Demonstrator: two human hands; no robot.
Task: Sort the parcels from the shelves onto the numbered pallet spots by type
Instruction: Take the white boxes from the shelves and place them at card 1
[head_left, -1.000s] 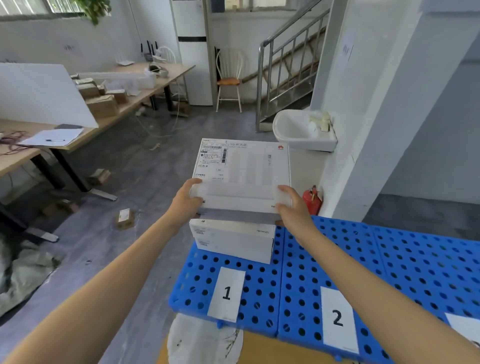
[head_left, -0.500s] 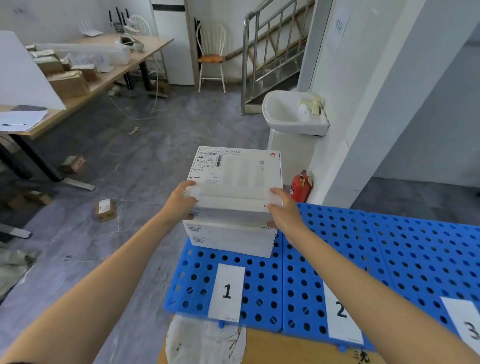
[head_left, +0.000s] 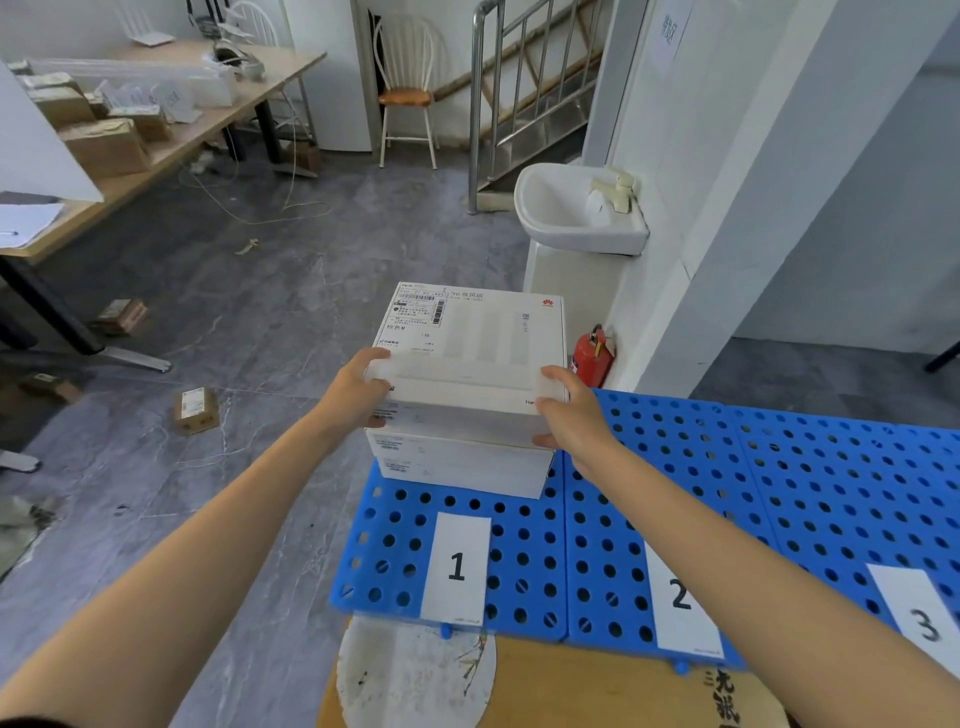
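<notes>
A flat white box (head_left: 475, 343) with a shipping label and a small red logo sits on top of another white box (head_left: 462, 465). Both stand at the far end of the blue perforated pallet tile (head_left: 395, 551) marked with the paper label 1 (head_left: 457, 566). My left hand (head_left: 358, 387) grips the top box's near left corner. My right hand (head_left: 569, 410) grips its near right corner, thumb on top and fingers under the edge. Labels 2 (head_left: 680, 595) and 3 (head_left: 924, 623) mark the blue tiles to the right.
A red fire extinguisher (head_left: 592, 356) stands behind the pallet by a white pillar and a washbasin (head_left: 576, 218). Small brown parcels (head_left: 196, 409) lie on the grey floor at left. A long table (head_left: 171, 140) with brown parcels runs along the left; a chair and a staircase are behind.
The white box came down from the air onto the box on spot 1. Both hands stayed on its near corners. The view tilted down and closer.
</notes>
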